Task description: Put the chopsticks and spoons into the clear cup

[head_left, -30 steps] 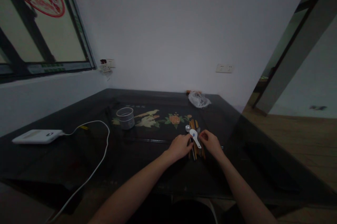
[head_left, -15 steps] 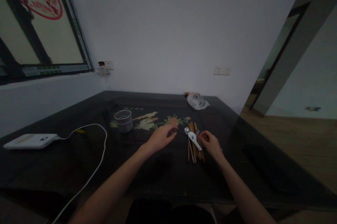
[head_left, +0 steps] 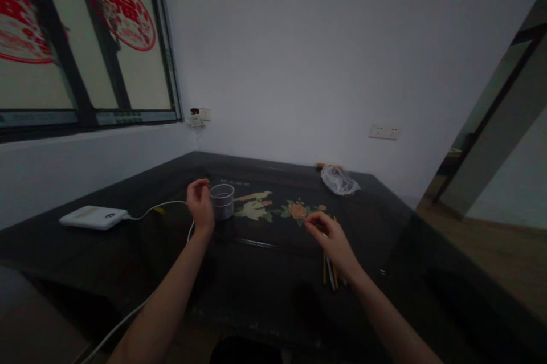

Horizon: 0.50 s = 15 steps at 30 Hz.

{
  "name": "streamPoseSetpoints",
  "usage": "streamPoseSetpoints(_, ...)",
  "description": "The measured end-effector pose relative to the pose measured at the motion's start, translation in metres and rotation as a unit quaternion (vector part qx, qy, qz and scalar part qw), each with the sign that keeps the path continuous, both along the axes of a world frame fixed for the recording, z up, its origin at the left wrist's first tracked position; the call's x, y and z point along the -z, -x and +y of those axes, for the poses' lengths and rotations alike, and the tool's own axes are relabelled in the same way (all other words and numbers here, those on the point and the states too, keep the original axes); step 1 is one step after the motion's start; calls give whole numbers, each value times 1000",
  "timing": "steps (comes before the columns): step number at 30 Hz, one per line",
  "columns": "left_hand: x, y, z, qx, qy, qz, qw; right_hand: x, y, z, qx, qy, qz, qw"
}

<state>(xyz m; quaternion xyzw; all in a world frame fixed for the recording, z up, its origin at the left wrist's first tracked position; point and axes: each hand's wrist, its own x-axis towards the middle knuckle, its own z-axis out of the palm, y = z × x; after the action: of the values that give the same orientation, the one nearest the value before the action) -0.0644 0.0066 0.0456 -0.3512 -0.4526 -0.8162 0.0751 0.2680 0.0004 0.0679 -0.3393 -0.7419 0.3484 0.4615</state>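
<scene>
My left hand (head_left: 199,203) reaches up to a small round metal cup (head_left: 223,201) on the dark table, its fingers curved beside the cup's left wall. I cannot tell whether they grip it. My right hand (head_left: 330,240) lies over a bundle of wooden chopsticks (head_left: 330,274), fingers pinched together above them. The spoons that lay with the chopsticks are hidden under this hand, and what the fingers hold cannot be made out.
The dark glossy table (head_left: 265,273) has a painted flower panel (head_left: 273,208). A white flat device (head_left: 93,216) with a white cable (head_left: 162,204) lies at the left. A crumpled clear plastic bag (head_left: 339,180) sits by the back wall. Windows stand at left, a doorway at right.
My left hand has left the chopsticks and swung left to the metal cup. The right hand stayed over the cutlery. My head turned left.
</scene>
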Motion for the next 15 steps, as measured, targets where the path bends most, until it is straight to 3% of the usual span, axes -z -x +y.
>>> streamPoseSetpoints(4,26,31,21,45,47,-243,968,20,62,21,-95,34,13,995)
streamPoseSetpoints(6,38,37,27,79,75,-309,945,37,99,36,-130,82,27,988)
streamPoseSetpoints(10,51,36,30,133,108,-336,926,71,169,56,-113,183,14,976)
streamPoseSetpoints(15,54,32,37,189,113,-334,916,90,221,57,-62,182,-4,981)
